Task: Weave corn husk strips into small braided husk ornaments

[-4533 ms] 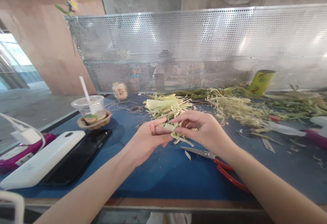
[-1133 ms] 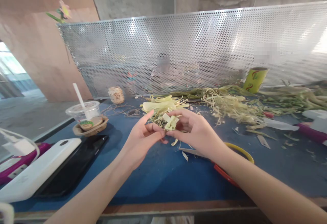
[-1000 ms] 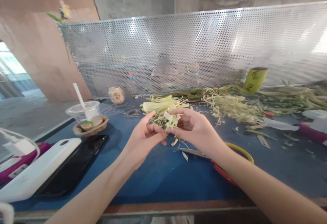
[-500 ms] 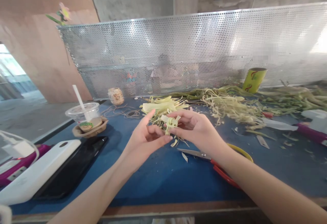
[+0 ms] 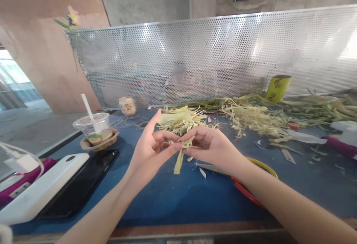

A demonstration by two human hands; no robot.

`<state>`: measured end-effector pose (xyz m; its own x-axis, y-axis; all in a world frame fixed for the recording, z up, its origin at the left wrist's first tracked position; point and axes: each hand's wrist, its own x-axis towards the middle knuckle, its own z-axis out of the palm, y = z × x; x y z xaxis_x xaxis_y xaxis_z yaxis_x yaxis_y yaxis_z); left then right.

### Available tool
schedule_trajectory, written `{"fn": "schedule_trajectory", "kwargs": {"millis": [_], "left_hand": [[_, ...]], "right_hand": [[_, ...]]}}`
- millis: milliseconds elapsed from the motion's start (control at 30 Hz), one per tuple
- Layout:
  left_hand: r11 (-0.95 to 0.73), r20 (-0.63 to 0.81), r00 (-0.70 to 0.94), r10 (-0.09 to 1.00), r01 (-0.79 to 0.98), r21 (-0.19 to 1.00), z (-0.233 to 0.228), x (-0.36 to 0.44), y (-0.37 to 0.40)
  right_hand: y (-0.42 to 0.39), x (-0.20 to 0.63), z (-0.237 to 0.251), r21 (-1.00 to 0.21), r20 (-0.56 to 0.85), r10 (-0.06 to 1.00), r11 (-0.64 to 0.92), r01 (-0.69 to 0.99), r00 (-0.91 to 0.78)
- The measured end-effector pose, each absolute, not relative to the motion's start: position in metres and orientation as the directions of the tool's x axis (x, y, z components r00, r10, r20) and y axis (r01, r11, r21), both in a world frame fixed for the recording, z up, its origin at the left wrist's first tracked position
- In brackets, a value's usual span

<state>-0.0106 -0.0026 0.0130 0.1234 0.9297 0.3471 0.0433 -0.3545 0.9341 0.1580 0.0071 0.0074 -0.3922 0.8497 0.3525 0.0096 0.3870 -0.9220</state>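
Over the blue table my left hand and my right hand meet fingertip to fingertip. Together they pinch a small bundle of pale yellow-green husk strips; one strip hangs down from it toward the table. My left index finger points up and away. Just behind the hands lies a heap of cut husk strips. Red-handled scissors lie on the table under my right forearm, partly hidden by it.
At left are a white power bank on a black phone, a magenta device and a plastic cup with a straw. More husk and stalks and a yellow roll lie at right. A perforated metal screen backs the table.
The bundle has come down slightly between my fingertips, and a long strip now hangs free below it. My left index finger has straightened upward.
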Motion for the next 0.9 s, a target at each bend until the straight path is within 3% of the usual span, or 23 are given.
{"fn": "schedule_trajectory", "kwargs": {"millis": [200, 300, 433, 533, 600, 700, 767, 900], "left_hand": [[-0.316, 0.31, 0.073, 0.948, 0.102, 0.943, 0.02, -0.013, -0.006], [-0.359, 0.358, 0.032, 0.933, 0.118, 0.926, 0.024, -0.015, -0.006], [-0.396, 0.4, -0.049, 0.915, 0.073, 0.915, 0.025, -0.016, -0.003], [-0.376, 0.376, -0.022, 0.926, -0.007, 0.927, 0.02, -0.014, -0.001], [-0.309, 0.313, 0.049, 0.948, -0.087, 0.947, 0.015, -0.01, -0.001], [-0.204, 0.217, 0.124, 0.968, -0.107, 0.973, 0.009, -0.004, -0.001], [-0.19, 0.199, 0.129, 0.971, -0.078, 0.979, 0.007, -0.002, -0.001], [-0.199, 0.196, 0.174, 0.965, -0.004, 0.98, 0.004, -0.004, -0.001]], "right_hand": [[0.007, 0.159, 0.006, -0.92, 0.369, 0.84, 0.391, -0.03, -0.397], [0.007, 0.16, 0.009, -0.939, 0.324, 0.86, 0.343, -0.023, -0.394], [0.007, 0.158, 0.01, -0.946, 0.311, 0.862, 0.321, -0.043, -0.4], [0.006, 0.157, 0.008, -0.929, 0.346, 0.85, 0.37, -0.017, -0.398], [0.007, 0.157, 0.005, -0.861, 0.44, 0.823, 0.501, 0.092, -0.359], [0.008, 0.156, 0.002, -0.635, 0.643, 0.68, 0.731, 0.25, -0.354], [0.009, 0.156, 0.001, -0.528, 0.701, 0.601, 0.799, 0.287, -0.384], [0.008, 0.157, 0.002, -0.564, 0.628, 0.659, 0.752, 0.341, -0.414]]}}
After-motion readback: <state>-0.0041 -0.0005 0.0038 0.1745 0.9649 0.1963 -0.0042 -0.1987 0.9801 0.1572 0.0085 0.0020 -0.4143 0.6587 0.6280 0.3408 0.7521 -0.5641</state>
